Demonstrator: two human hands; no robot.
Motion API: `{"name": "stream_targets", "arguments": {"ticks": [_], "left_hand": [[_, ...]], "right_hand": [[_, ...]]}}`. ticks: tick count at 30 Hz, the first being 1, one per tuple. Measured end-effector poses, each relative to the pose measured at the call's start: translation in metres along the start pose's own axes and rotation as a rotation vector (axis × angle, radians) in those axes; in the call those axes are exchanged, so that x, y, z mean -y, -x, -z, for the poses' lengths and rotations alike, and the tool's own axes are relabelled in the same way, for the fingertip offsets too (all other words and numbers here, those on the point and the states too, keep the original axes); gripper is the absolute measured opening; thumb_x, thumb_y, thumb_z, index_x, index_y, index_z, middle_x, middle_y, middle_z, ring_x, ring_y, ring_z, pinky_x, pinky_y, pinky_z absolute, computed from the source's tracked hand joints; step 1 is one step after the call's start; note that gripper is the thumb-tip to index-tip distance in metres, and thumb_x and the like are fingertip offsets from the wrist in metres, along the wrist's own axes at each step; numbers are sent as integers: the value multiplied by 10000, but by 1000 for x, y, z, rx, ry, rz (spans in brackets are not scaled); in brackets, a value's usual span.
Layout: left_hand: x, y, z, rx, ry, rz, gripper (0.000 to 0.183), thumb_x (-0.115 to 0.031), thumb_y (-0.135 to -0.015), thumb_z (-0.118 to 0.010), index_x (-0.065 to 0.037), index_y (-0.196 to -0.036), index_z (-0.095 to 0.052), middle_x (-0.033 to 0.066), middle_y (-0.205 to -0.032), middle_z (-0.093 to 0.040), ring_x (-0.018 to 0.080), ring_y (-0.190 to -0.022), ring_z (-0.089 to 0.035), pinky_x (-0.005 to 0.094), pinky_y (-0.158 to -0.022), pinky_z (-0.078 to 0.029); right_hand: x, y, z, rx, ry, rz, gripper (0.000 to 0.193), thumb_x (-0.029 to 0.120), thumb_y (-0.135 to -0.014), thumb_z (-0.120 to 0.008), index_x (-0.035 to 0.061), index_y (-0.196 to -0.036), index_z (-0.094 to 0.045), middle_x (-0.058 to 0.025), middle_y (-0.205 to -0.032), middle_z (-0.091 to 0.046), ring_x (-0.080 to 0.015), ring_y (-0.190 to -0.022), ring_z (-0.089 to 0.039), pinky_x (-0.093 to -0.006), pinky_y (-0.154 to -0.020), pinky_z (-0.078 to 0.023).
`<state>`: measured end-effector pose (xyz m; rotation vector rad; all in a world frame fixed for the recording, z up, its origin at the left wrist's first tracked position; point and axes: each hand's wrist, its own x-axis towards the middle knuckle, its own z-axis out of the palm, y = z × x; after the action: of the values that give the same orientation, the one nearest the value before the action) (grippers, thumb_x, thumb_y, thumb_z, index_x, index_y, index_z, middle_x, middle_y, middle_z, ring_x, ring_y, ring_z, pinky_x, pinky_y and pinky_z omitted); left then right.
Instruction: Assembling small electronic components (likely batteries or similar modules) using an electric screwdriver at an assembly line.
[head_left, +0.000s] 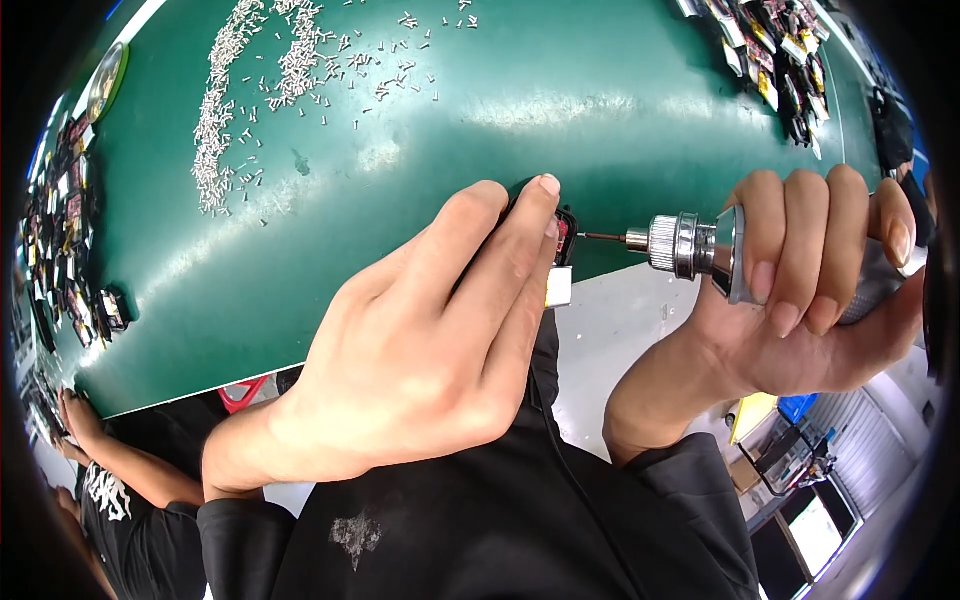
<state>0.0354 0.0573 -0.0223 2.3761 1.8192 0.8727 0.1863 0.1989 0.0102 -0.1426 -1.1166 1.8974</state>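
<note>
In the middle, my left hand is closed around a small black device with a red inside and a white-and-yellow end; my fingers cover most of it. My right hand grips a silver electric screwdriver with a ribbed collar, held level. Its thin bit points left, and the tip meets or nearly meets the right side of the device; whether it touches a screw cannot be made out. Both hands are over the near edge of the green table.
Small silver screws lie scattered at the far left of the table. Piles of similar black devices sit at the left edge and far right. A round green-rimmed dish stands far left. Another person's arm is at lower left.
</note>
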Motion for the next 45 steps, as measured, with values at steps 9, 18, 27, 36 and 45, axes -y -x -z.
{"name": "stream_targets", "arguments": {"ticks": [9, 18, 27, 36, 45], "left_hand": [[3, 0, -3, -42, -10, -15, 458, -21, -530, -679, 154, -948, -613, 226, -1066, -618, 303, -811, -592, 327, -577, -531], [4, 1, -8, -81, -8, -55, 395, -18, -577, -672, 156, -926, -613, 229, -1056, -618, 300, -799, -588, 326, -564, -529], [10, -3, 6, -13, -27, -62, 422, -21, -543, -683, 130, -931, -614, 211, -1102, -605, 292, -863, -572, 337, -619, -537], [6, 4, 25, 80, 23, -84, 219, -62, -688, -627, 121, -808, -620, 172, -942, -592, 243, -849, -537, 294, -690, -516], [116, 98, 178, -398, -647, 572, 412, -34, -739, -710, -9, -1124, -568, 137, -1122, -607, 317, -1037, -557, 396, -898, -437]], "right_hand": [[-8, -5, 0, 114, -8, -94, 301, 347, -930, -483, 54, -962, -545, 16, -562, -431, -86, -450, -404, -242, -508, -354], [-6, -8, 9, 236, 46, -159, 309, 367, -960, -416, 74, -948, -510, 13, -577, -428, -91, -470, -418, -245, -521, -367], [-23, -18, -12, 343, 88, -121, 246, 319, -985, -414, 84, -921, -449, 34, -565, -393, -62, -424, -349, -232, -478, -357], [-28, -21, -19, 394, -59, -22, 313, 208, -834, -712, 64, -884, -439, 35, -451, -448, -76, -313, -408, -199, -307, -347], [-21, 3, -2, 46, -228, 29, 226, 229, -962, -516, 84, -890, -357, 32, -455, -336, -58, -323, -303, -193, -344, -310]]}}
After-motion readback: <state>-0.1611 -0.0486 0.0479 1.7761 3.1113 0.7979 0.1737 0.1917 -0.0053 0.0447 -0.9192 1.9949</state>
